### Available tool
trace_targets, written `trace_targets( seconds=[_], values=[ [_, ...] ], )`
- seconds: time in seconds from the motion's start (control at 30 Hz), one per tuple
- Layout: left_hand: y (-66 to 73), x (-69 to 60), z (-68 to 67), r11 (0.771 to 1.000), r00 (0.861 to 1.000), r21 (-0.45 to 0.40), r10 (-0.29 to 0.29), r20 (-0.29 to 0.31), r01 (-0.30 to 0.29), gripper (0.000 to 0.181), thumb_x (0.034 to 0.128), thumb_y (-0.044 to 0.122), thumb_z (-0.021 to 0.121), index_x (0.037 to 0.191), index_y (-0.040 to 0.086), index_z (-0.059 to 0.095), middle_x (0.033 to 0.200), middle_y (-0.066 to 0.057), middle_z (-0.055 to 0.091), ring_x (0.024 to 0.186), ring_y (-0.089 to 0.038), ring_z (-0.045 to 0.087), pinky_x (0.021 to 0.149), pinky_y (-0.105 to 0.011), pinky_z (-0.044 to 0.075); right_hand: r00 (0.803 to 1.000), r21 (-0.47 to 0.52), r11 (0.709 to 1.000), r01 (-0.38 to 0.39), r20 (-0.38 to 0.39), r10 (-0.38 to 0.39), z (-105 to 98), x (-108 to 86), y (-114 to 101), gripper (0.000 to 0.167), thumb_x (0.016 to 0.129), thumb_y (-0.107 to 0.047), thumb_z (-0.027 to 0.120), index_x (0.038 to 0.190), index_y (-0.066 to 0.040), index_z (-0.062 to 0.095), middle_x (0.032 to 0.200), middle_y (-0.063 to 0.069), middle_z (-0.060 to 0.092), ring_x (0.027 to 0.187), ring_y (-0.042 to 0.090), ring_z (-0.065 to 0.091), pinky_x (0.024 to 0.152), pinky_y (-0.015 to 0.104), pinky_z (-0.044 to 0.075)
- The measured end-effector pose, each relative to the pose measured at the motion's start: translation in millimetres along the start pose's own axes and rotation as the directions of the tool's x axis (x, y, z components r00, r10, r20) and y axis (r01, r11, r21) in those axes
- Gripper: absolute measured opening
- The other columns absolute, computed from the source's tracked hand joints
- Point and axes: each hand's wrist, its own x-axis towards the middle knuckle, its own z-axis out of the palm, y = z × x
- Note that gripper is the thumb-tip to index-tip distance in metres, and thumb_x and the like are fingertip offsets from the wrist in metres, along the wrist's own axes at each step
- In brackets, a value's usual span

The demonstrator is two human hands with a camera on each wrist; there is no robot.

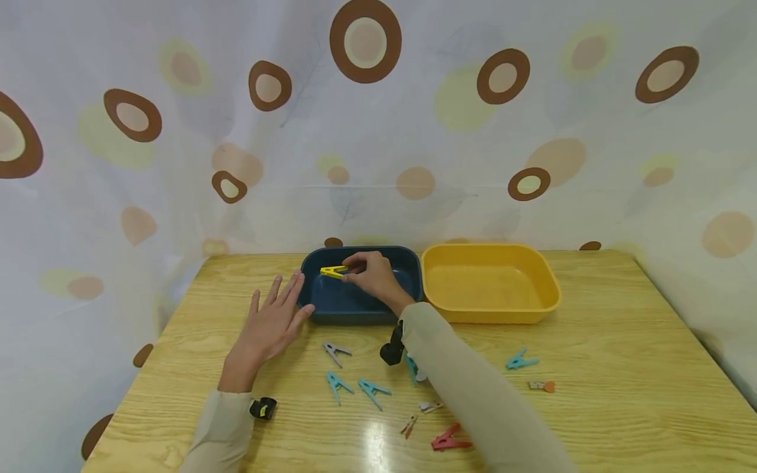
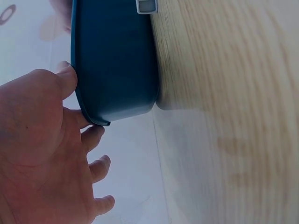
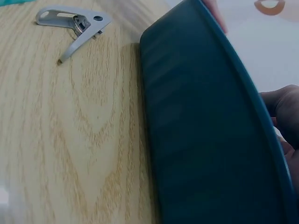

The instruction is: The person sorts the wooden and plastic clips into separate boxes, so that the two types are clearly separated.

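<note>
resting against the blue bin's left rim, the left hand (image 1: 269, 332) has its fingers extended; a harder push could skid the blue bin (image 1: 349, 318) sideways. over that bin's inside, the yellow clip (image 1: 333, 272) is pinched by the right hand (image 1: 375, 276); a fingertip slip could drop it askew. the right sleeve (image 1: 485, 387), crossing above the tabletop (image 1: 621, 368), partly hides a teal clip (image 1: 411, 369) and, dipping, might drag it.

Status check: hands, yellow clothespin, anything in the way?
Right hand pinches yellow clothespin over blue bin. Left hand, fingers extended, touches bin's rim. No obstruction visible between clothespin and bin.
</note>
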Motion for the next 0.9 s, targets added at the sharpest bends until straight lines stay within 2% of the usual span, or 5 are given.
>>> trace_targets(
  seconds=[0.2, 0.37, 0.67, 0.9],
  values=[
    [3.3, 1.6, -2.6, 1.0, 1.0, -0.002, 0.002, 0.011, -0.002, 0.072, 0.1105, 0.053, 0.03, 0.166, 0.01, 0.012, 0.172, -0.007, 0.011, 0.157, -0.036, 0.003, 0.118, -0.07, 0.0, 0.998, 0.018, 0.998, -0.059, 0.008, 0.059, 3.6, 6.1, 3.7, 0.023, 0.091, -0.006, 0.079, 0.114, -0.003, 0.076, 0.101, 0.01, 0.074, 0.091, 0.021, 0.07, 0.079, 0.034, 0.058],
    [2.6, 0.0, -3.0, 1.0, 1.0, -0.001, 0.003, -0.001, -0.003, 0.071, 0.1111, 0.051, 0.031, 0.165, 0.009, 0.014, 0.171, -0.008, 0.012, 0.157, -0.035, 0.003, 0.118, -0.07, 0.002, 0.998, 0.022, 0.998, -0.067, 0.018, 0.066, 9.7, 10.9, 5.9, 0.024, 0.089, -0.003, 0.079, 0.113, -0.001, 0.076, 0.103, 0.012, 0.075, 0.091, 0.023, 0.071, 0.078, 0.033, 0.058],
    [1.1, -3.7, 1.4, 1.0, 1.0, 0.004, 0.006, -0.012, -0.006, 0.071, 0.1107, 0.051, 0.033, 0.165, 0.009, 0.016, 0.171, -0.008, 0.014, 0.156, -0.038, 0.008, 0.118, -0.071, 0.004, 0.993, -0.078, 0.992, -0.103, 0.052, 0.107, 17.5, 13.2, 11.7, 0.024, 0.089, -0.006, 0.08, 0.113, -0.003, 0.076, 0.107, 0.01, 0.074, 0.095, 0.023, 0.069, 0.08, 0.033, 0.058],
    [1.0, -0.2, -1.5, 1.0, 0.999, 0.002, 0.011, -0.034, -0.011, 0.07, 0.1108, 0.05, 0.034, 0.165, 0.01, 0.017, 0.171, -0.008, 0.015, 0.157, -0.037, 0.009, 0.118, -0.07, 0.005, 0.993, -0.034, 0.994, -0.103, 0.058, 0.105, 14.2, 16.1, 11.2, 0.026, 0.09, -0.004, 0.079, 0.115, -0.002, 0.075, 0.105, 0.009, 0.073, 0.094, 0.022, 0.069, 0.082, 0.035, 0.058]
  ],
)
